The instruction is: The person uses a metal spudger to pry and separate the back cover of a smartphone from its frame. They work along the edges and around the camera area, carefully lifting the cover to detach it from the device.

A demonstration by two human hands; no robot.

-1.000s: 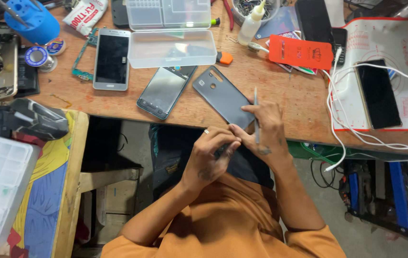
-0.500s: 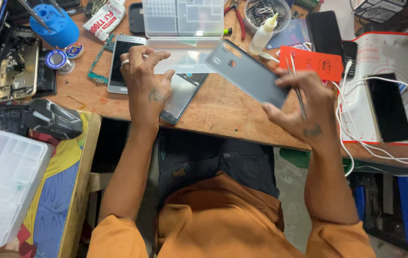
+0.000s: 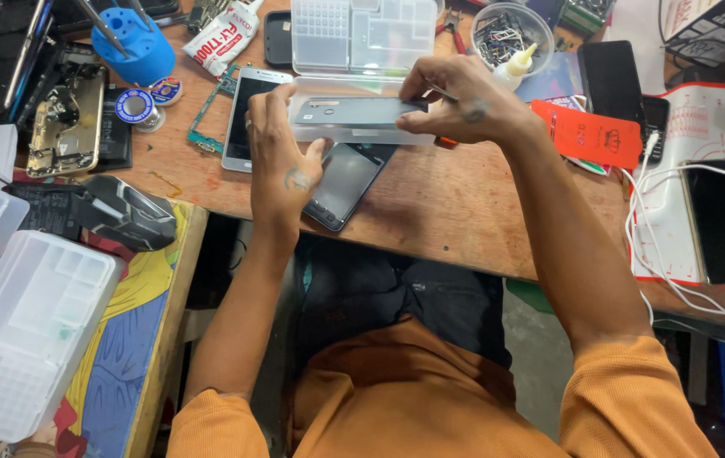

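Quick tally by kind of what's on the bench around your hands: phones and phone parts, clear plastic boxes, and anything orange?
Grey phone back cover, held by left hand and right hand: 1
Phones lying on the bench: white-framed, dark one under the cover, black one on the white mat: 3
Clear compartment boxes: 2
Orange card: 1
Total: 7

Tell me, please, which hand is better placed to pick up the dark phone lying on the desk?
Left. The left hand sits right beside the dark phone, while the right hand pinches the grey back cover farther away.
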